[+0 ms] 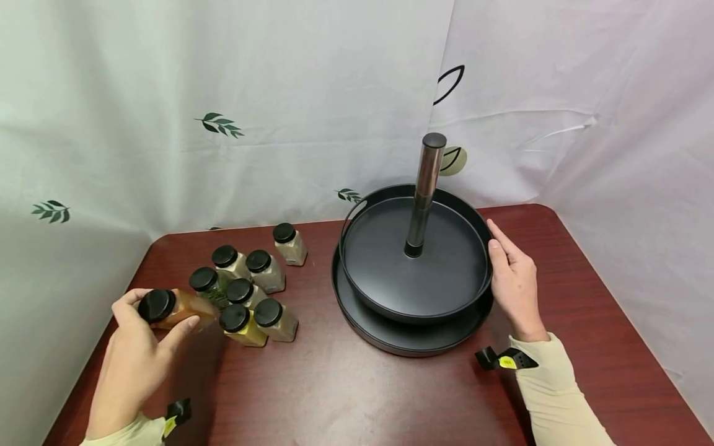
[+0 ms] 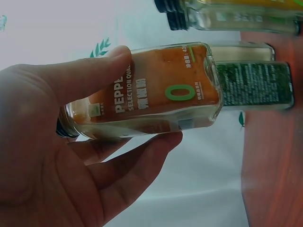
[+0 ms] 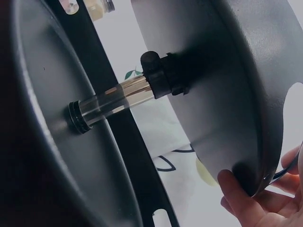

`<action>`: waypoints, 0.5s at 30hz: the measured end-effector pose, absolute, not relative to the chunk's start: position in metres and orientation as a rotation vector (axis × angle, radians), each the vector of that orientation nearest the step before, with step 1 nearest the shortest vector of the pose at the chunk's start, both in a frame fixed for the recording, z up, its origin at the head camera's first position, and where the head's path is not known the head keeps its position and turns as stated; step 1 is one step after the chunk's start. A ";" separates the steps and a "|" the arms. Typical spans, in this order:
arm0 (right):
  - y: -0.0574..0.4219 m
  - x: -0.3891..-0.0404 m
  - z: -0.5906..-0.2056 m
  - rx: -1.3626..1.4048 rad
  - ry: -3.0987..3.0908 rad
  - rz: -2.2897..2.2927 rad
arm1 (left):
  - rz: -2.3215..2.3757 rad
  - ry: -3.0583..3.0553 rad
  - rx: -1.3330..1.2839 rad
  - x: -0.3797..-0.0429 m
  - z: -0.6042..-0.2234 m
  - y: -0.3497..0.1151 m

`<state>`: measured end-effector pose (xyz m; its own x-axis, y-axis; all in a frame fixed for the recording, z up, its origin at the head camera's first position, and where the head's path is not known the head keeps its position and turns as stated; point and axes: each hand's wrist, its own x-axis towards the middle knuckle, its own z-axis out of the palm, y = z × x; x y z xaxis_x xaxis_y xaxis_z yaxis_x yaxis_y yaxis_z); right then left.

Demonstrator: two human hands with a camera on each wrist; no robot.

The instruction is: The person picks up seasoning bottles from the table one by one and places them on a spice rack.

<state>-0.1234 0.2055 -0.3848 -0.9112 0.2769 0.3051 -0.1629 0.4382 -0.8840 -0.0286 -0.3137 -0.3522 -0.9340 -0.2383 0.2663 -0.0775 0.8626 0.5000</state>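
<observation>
My left hand (image 1: 131,356) holds a glass spice jar (image 1: 189,310) of orange-brown powder, its black lid pointing back towards the palm. In the left wrist view the thumb lies on one face of this jar (image 2: 163,85), fingers on the opposite side; its label shows "PEPPE". On the right stands a black two-tier round rack (image 1: 379,272) with a metal centre post (image 1: 428,170). My right hand (image 1: 517,282) grips the upper tier's rim at its right side. The right wrist view shows the thumb and fingers (image 3: 241,201) around that rim, near a handle cut-out.
Several black-lidded spice jars (image 1: 268,272) stand grouped left of the rack, including a green-herb jar (image 1: 209,286) and a yellow one (image 1: 244,328). The lower tier (image 1: 413,347) rests on the reddish-brown table (image 1: 323,396). White patterned cloth (image 1: 312,111) hangs behind the table.
</observation>
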 end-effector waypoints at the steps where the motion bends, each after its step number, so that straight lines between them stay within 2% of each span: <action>1: 0.205 -0.123 -0.385 -0.099 -2.287 1.472 | -0.709 -2.709 0.224 -0.029 -0.351 -0.313; 15: 0.205 -0.124 -0.386 -0.104 -2.277 1.477 | -0.704 -2.613 0.162 -0.040 -0.335 -0.297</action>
